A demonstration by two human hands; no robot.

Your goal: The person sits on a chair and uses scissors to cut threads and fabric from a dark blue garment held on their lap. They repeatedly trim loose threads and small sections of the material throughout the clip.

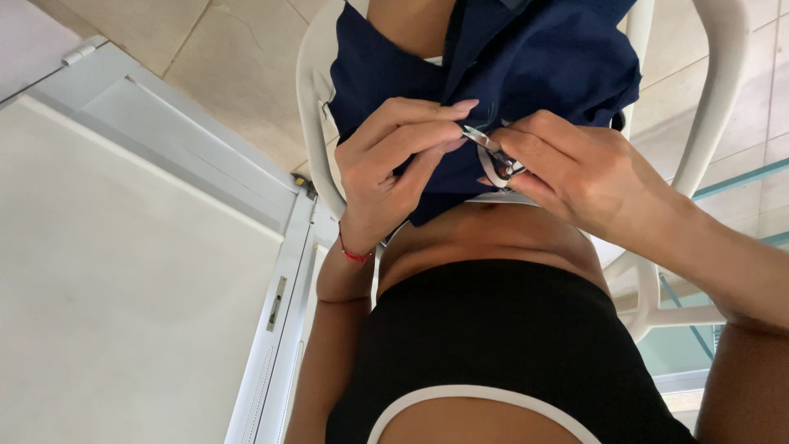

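Observation:
A dark blue garment [542,66] lies bunched over my lap. My left hand [386,168], with a red string bracelet at the wrist, pinches a fold of the cloth between thumb and fingers. My right hand [579,168] grips small scissors [495,154] with a pale handle. Their metal tips point left and meet the cloth right at my left fingertips. A thin teal thread [491,115] shows on the fabric just above the blades. Most of the scissors' handle is hidden inside my right fist.
I sit on a white plastic chair [311,107] over a beige tiled floor [238,74]. A white door and its frame [164,247] fill the left side. A glass pane with a teal edge [740,177] runs at the right.

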